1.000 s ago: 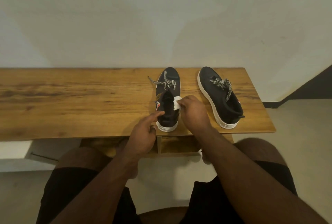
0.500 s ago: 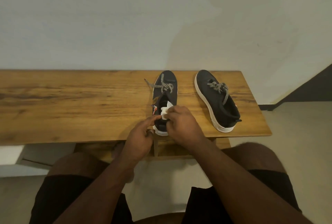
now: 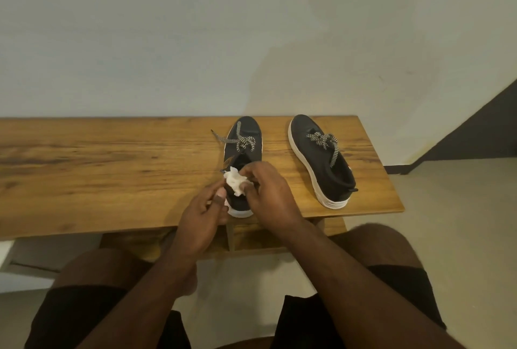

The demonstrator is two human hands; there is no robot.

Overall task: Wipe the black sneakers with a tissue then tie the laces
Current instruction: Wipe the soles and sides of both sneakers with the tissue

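Right now the right hand (image 3: 268, 192) pinches a crumpled white tissue (image 3: 234, 184) against the black white-soled sneaker (image 3: 244, 152) on the wooden counter (image 3: 112, 169). Left hand (image 3: 202, 217) steadies its heel, fingers seemingly loosely curled, gripping nothing.

Prob. home: wooden bench (image 3: 112, 169), plain wall (image 3: 195, 41)

Two black sneakers (image 3: 244, 152) (image 3: 321, 158), one tissue (image 3: 235, 185), one wooden bench (image 3: 112, 169), two hands (image 3: 201, 222) (image 3: 268, 194)

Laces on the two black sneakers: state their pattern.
Black-and-white woven zigzag pattern on the laces, clearest in the head view.
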